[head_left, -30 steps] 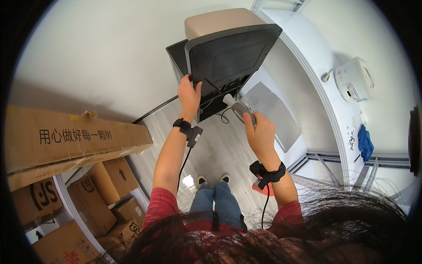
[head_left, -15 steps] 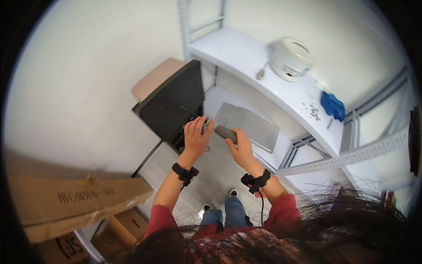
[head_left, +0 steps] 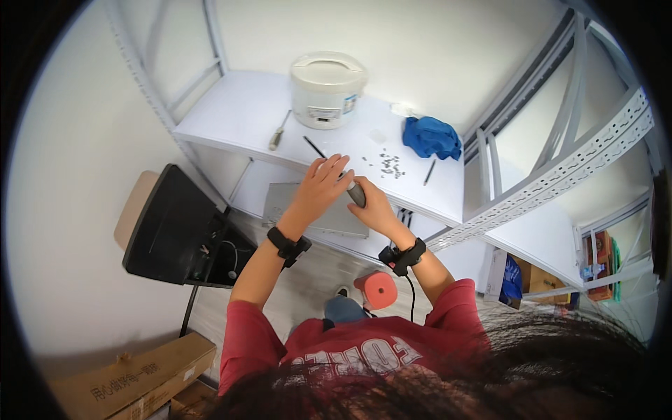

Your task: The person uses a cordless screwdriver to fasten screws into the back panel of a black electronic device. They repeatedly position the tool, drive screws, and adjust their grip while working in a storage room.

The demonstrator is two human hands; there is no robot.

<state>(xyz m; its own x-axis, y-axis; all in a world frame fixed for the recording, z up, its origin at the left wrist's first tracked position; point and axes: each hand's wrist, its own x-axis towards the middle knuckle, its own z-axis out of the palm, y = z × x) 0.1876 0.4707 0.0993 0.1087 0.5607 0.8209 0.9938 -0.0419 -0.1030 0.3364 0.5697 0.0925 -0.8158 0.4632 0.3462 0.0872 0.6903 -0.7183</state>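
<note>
My right hand (head_left: 374, 208) is closed round the grey handle of a screwdriver (head_left: 358, 194). Its dark shaft points up and left over the front edge of the white shelf. My left hand (head_left: 320, 187) lies across the screwdriver just ahead of the handle, fingers bent over it; the thumb side is partly hidden. Beyond my hands, many small metal pieces, seemingly screws (head_left: 389, 165), are scattered on the shelf. A second screwdriver (head_left: 278, 133) lies left of a white rice cooker (head_left: 326, 94). A thin dark rod (head_left: 429, 172) lies right of the screws.
A crumpled blue cloth (head_left: 432, 138) sits at the shelf's back right. On the lower shelf is a grey metal panel (head_left: 329, 218). A black chair-like object (head_left: 178, 227) stands left, cardboard boxes (head_left: 150, 374) lower left, a red stool (head_left: 379, 289) below. Perforated metal uprights (head_left: 560, 189) frame the right.
My view has swung right, from the black object toward the upper shelf. Both hands now hold the screwdriver over the shelf's front edge, closer together than before.
</note>
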